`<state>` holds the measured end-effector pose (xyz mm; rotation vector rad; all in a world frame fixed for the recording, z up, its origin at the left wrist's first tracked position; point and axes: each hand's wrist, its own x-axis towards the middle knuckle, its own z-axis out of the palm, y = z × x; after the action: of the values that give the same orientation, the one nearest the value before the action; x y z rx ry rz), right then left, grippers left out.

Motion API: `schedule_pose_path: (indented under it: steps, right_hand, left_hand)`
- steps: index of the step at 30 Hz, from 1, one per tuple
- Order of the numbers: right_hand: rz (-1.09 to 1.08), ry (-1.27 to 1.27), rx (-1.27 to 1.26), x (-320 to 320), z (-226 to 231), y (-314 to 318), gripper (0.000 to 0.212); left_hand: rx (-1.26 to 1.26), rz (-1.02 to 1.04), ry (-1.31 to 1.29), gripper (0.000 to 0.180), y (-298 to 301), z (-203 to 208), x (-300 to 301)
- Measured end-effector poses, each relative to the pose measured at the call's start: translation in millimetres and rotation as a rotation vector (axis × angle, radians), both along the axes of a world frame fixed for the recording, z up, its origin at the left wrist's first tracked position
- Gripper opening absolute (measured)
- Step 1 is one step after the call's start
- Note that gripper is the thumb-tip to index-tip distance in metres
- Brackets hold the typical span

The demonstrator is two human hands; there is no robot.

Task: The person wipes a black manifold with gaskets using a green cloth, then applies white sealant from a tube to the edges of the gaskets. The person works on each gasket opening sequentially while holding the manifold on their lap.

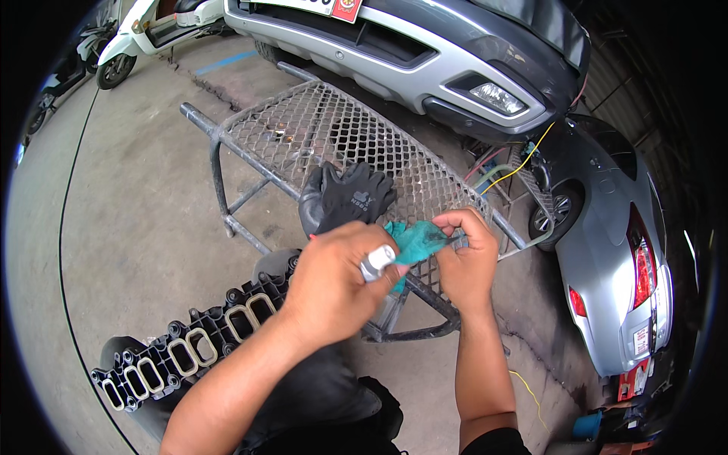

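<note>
My left hand (339, 274) is closed around a short silver cylinder (377, 262), whose round end sticks out past the thumb. Between my two hands stretches a teal cloth (419, 241) with dark grease stains. My right hand (470, 258) pinches the cloth's dark end; whether something thin lies within that pinch, I cannot tell. Just beyond the left hand, a pair of dark work gloves (353, 196) rests on the metal mesh bench (292, 125). A black engine intake manifold (176, 350) with several oval ports lies across my left leg, partly behind my left forearm.
A grey car's front bumper (364, 53) stands close behind the bench. To the right is a silver car (618, 258), with a yellow cable (523, 163) and hoses near it. A white scooter (140, 38) is parked at the far left. A blue bucket (586, 425) sits lower right.
</note>
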<state>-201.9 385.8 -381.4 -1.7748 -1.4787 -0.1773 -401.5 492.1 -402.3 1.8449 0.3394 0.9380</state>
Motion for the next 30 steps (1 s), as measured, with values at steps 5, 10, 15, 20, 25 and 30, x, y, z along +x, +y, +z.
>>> schedule_pose_path:
  steps: [5, 10, 15, 20, 25, 30]
  right_hand:
    - [0.236, 0.422, 0.369, -5.4, -30.5, 14.5, 0.018]
    - [0.628, 1.174, 0.492, -2.3, -54.7, 15.1, 0.012]
    - [0.841, 1.639, 0.461, 4.1, -56.6, 8.7, 0.017]
    - [0.57, 1.404, 0.032, -21.4, -46.8, 15.8, 0.007]
    - [0.391, 0.81, -0.468, -66.7, -63.0, 35.7, 0.007]
    - [0.376, 0.885, -0.54, -65.4, -64.0, 50.3, 0.005]
  left_hand:
    - [0.239, 0.053, 0.145, 0.018, -28.0, -3.1, 6.8]
    - [0.121, -0.005, 0.181, 0.024, -35.9, 11.6, -34.1]
    - [0.183, 0.203, 0.364, 0.028, -24.5, 30.3, -111.7]
    - [0.261, 0.514, 0.648, 0.035, -6.0, 24.8, -148.9]
    - [0.256, 0.411, 0.753, 0.055, -3.3, 4.7, -134.7]
    - [0.433, 0.255, 0.757, 0.053, 13.3, -10.4, -109.6]
